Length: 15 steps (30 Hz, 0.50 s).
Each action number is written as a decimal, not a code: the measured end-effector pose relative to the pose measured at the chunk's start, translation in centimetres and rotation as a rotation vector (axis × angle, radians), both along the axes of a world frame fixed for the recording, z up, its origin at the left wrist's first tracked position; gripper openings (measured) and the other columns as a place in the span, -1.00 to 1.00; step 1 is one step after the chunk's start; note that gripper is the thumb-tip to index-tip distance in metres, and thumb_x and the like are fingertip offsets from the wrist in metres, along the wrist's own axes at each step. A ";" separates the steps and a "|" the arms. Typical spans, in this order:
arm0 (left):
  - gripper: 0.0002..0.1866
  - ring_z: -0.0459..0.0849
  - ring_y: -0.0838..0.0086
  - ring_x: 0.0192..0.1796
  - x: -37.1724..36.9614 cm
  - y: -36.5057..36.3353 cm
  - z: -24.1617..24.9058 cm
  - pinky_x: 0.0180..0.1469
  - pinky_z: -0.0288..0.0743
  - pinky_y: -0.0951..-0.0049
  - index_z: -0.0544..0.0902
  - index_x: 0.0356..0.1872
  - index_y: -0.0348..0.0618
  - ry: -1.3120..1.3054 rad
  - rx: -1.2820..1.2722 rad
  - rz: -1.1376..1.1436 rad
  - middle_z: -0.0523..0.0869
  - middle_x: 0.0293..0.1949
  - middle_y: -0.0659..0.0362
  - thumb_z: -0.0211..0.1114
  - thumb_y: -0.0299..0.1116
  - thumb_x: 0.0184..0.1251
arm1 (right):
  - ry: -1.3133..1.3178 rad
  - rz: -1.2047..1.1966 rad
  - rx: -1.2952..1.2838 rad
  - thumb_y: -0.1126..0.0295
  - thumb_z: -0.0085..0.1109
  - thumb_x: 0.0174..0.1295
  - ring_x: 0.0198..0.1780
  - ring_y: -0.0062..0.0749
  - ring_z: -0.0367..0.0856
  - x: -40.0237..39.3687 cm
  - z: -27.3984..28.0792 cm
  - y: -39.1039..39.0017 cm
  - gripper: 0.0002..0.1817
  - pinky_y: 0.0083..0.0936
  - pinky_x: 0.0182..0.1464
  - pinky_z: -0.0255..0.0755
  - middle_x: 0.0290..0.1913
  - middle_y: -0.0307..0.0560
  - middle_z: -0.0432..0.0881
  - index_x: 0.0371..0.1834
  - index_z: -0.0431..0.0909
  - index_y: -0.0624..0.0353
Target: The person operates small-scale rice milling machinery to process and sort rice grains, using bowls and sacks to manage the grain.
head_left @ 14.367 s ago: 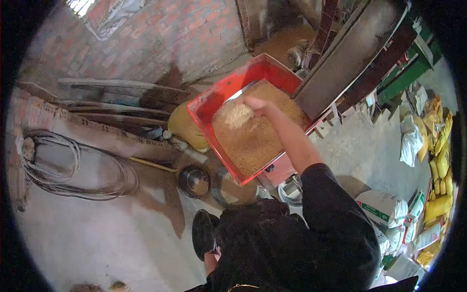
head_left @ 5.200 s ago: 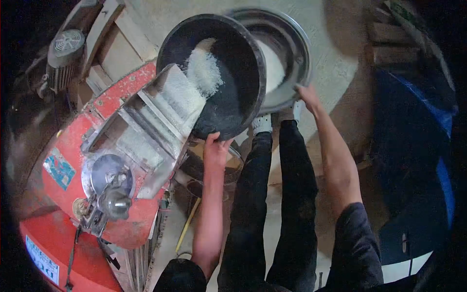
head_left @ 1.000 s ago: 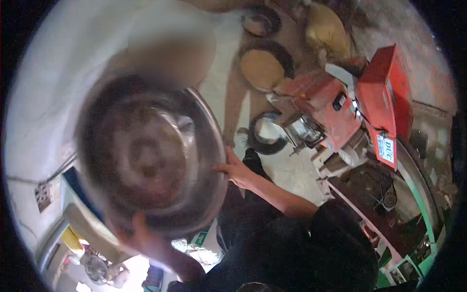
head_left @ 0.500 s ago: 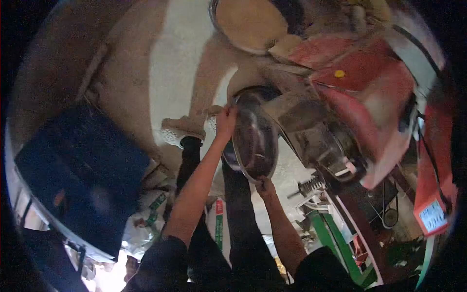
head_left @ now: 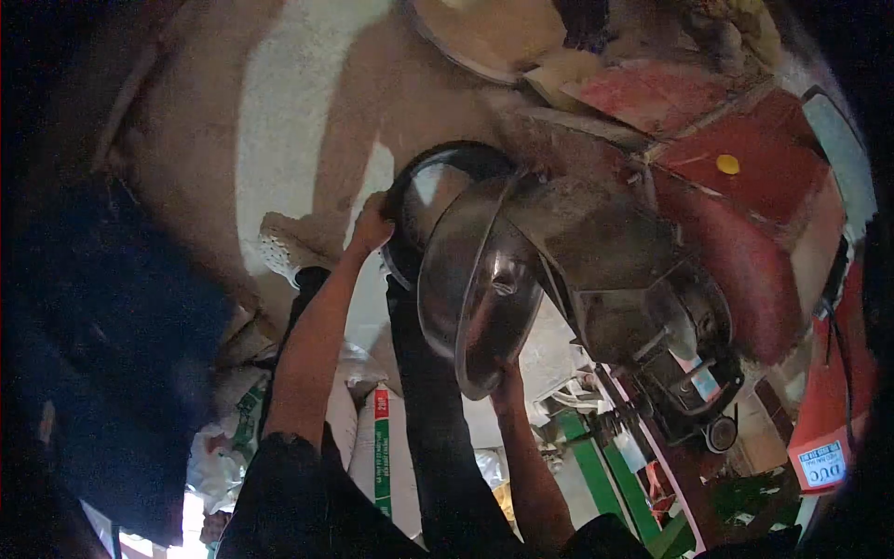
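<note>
My left hand [head_left: 374,224] is closed on the rim of a dark round basin [head_left: 402,252], which stands below the machine's outlet. A second, shiny grey basin [head_left: 447,279] is tilted steeply on its side, overlapping the first one. Its lower rim is gripped by my right hand [head_left: 507,384], whose fingers are partly hidden behind the edge. The grey basin sits close beside the dark metal machine [head_left: 605,242]. What the basins contain, if anything, I cannot make out.
A red hopper [head_left: 736,214] with a yellow spot rises on the right. At the top lies a wide round pan [head_left: 494,42] with brown contents. A dark blue panel [head_left: 112,354] fills the left. Printed sacks [head_left: 368,447] lie near my legs, and a green frame [head_left: 587,466] is at lower right.
My left hand has moved left, from the grey basin's rim to the dark basin. The grey basin has turned and tilted in my right hand, and the view has shifted.
</note>
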<state>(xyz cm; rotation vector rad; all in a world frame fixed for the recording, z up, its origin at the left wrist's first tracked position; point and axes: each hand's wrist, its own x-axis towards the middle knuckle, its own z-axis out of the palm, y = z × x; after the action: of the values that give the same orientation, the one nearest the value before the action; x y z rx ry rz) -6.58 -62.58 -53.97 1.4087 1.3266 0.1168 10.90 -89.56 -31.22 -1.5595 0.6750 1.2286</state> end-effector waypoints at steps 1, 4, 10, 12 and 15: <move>-0.48 0.54 0.05 -0.10 -2.8 -2.2 -5.4 -0.01 0.40 0.22 0.39 0.04 -0.32 -0.377 0.051 0.124 0.57 -0.15 -0.14 0.16 -0.38 -0.04 | 0.000 0.007 0.021 0.51 0.04 0.05 0.26 -0.20 0.23 -0.5 0.4 1.0 -0.33 -0.28 0.29 0.14 0.24 -0.04 0.24 0.30 0.08 0.12; -0.48 0.55 0.17 -0.16 -8.2 0.5 1.9 -0.07 0.41 0.23 0.41 0.03 -0.32 -0.082 -0.157 0.260 0.59 -0.15 -0.03 0.16 -0.37 -0.04 | -0.024 0.096 0.180 0.38 0.14 0.11 0.24 -0.17 0.23 -1.6 -0.3 3.5 -0.30 -0.24 0.26 0.19 0.28 -0.07 0.20 0.32 0.03 0.10; -0.51 0.52 0.26 -0.24 -20.1 0.8 6.5 -0.20 0.42 0.31 0.40 0.03 -0.34 -0.108 -0.397 0.919 0.57 -0.25 0.07 0.19 -0.41 0.00 | -0.194 0.052 0.113 0.49 0.11 0.07 0.18 -0.21 0.29 -2.6 -10.6 1.8 -0.32 -0.27 0.21 0.21 0.24 -0.10 0.24 0.29 0.06 0.14; -0.48 0.53 0.25 -0.21 -24.0 0.7 5.8 -0.21 0.47 0.28 0.33 0.04 -0.38 0.127 -0.246 1.038 0.53 -0.22 0.02 0.19 -0.47 -0.04 | -0.472 0.521 0.133 0.50 0.13 0.07 0.16 -0.22 0.30 -3.0 -13.2 1.5 -0.32 -0.29 0.16 0.26 0.21 -0.10 0.27 0.28 0.07 0.16; -0.50 0.54 0.22 -0.18 -25.3 2.1 8.5 -0.17 0.47 0.23 0.32 0.01 -0.38 0.105 -0.262 1.334 0.49 -0.19 -0.01 0.17 -0.54 -0.06 | -0.281 -0.106 0.079 0.59 -0.05 0.14 0.22 -0.14 0.25 -3.4 -17.2 2.2 -0.41 -0.30 0.22 0.20 0.24 0.03 0.23 0.28 0.07 0.11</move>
<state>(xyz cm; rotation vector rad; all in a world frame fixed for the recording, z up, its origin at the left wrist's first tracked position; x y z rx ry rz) -31.85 -60.47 -45.48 0.1262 2.0751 0.7161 7.49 -87.38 -48.39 -1.5717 0.5129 0.9240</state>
